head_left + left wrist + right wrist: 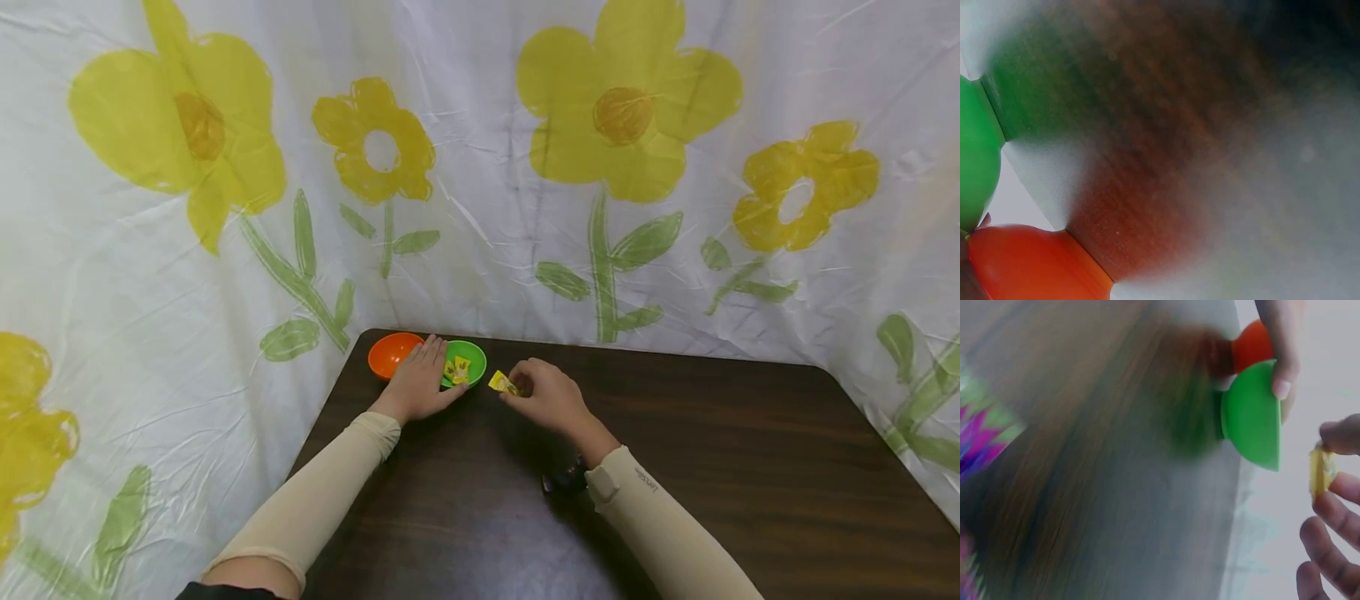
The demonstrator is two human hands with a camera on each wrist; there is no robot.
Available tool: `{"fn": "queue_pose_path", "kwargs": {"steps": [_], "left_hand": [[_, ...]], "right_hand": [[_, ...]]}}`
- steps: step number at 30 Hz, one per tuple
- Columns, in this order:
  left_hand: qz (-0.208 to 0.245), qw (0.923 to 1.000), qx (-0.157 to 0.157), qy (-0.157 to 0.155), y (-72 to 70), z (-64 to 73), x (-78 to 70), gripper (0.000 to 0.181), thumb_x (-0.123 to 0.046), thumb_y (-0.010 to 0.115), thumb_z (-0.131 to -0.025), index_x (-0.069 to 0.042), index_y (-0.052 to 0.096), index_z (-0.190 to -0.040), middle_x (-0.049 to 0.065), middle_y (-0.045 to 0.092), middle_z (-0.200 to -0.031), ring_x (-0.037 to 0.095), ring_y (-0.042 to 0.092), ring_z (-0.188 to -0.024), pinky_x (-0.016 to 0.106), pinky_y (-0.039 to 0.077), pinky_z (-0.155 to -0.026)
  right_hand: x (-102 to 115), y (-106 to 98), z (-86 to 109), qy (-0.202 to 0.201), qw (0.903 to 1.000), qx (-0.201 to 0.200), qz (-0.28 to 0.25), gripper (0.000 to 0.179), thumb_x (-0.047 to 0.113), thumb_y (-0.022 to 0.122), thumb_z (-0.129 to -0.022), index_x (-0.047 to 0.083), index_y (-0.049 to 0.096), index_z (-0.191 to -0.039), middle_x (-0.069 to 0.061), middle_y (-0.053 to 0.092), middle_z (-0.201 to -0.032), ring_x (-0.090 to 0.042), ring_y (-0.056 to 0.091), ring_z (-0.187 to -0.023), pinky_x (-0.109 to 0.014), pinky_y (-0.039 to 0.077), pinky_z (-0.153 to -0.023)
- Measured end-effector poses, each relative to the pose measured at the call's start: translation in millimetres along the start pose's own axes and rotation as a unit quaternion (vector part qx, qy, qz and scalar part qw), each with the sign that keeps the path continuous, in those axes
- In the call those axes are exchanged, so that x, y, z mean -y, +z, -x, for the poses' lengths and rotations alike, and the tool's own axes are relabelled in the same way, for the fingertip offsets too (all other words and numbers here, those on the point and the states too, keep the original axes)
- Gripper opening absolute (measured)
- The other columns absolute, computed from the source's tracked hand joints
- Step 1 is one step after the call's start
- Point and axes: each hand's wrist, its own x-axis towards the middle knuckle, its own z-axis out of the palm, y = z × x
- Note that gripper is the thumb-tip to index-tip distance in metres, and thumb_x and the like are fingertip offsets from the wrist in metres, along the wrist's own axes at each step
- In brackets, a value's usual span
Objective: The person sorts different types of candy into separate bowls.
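Side by side near the table's far left corner stand an orange bowl [390,354] and a green bowl [476,360]. Small yellow wrapped candies [461,369] lie in the green one. My left hand [420,385] rests over the two bowls, its fingers straight and its thumb at the green bowl's near rim. Just right of the green bowl, my right hand [551,396] pinches another yellow wrapped candy [1318,474] between thumb and fingertips, apart from the bowl. In the left wrist view only the bowls' outer sides show, at the left edge.
The dark wooden table [675,467] stretches to the right and toward me. Behind it hangs a white curtain [480,250] with yellow flowers. A dark object [562,477] shows beneath my right wrist. Blurred, brightly coloured patterned material [985,428] shows at the right wrist view's left edge.
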Motion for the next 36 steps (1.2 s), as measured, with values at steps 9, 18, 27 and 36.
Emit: {"fn": "queue_pose_path", "kwargs": {"steps": [9,18,27,36], "left_hand": [[0.006,1.0,0.004,-0.005,-2.0,0.1,-1.7,0.099,-0.07,0.04,-0.105,0.006,0.024,-0.166,0.024,0.029,-0.173,0.037,0.02,-0.165,0.05,0.018,-0.135],[0.0,1.0,0.006,-0.001,-2.8,0.5,-1.7,0.099,-0.07,0.038,-0.105,0.006,0.025,-0.166,0.024,0.03,-0.172,0.038,0.021,-0.165,0.051,0.02,-0.135],[-0.007,0.9999,0.009,-0.001,0.4,-0.7,0.6,0.098,-0.071,0.037,-0.105,0.005,0.025,-0.166,0.024,0.029,-0.173,0.037,0.019,-0.165,0.05,0.019,-0.135],[0.002,1.0,0.0,0.008,0.8,-0.9,3.3,0.098,-0.071,0.037,-0.105,0.007,0.027,-0.165,0.024,0.029,-0.173,0.038,0.02,-0.165,0.052,0.02,-0.134]], "right_hand": [[1.0,18.5,-27.0,0.053,0.9951,-0.014,-0.082,0.022,0.036,0.082,-0.093,0.018,0.074,-0.101,-0.001,0.07,-0.102,-0.017,0.064,-0.087,-0.037,0.056,-0.075],[4.7,34.6,-50.6,0.076,0.9938,-0.027,-0.077,0.022,0.037,0.081,-0.094,0.018,0.074,-0.103,-0.001,0.072,-0.106,-0.019,0.067,-0.092,-0.043,0.058,-0.08],[20.5,42.3,-64.8,0.076,0.9961,-0.023,-0.038,0.024,0.038,0.08,-0.095,0.018,0.074,-0.107,-0.001,0.072,-0.101,-0.018,0.066,-0.083,-0.039,0.056,-0.072],[23.3,45.7,-66.1,0.072,0.9972,-0.017,0.011,0.042,0.048,0.076,-0.097,0.014,0.075,-0.12,-0.004,0.072,-0.105,-0.019,0.067,-0.087,-0.041,0.058,-0.073]]}}
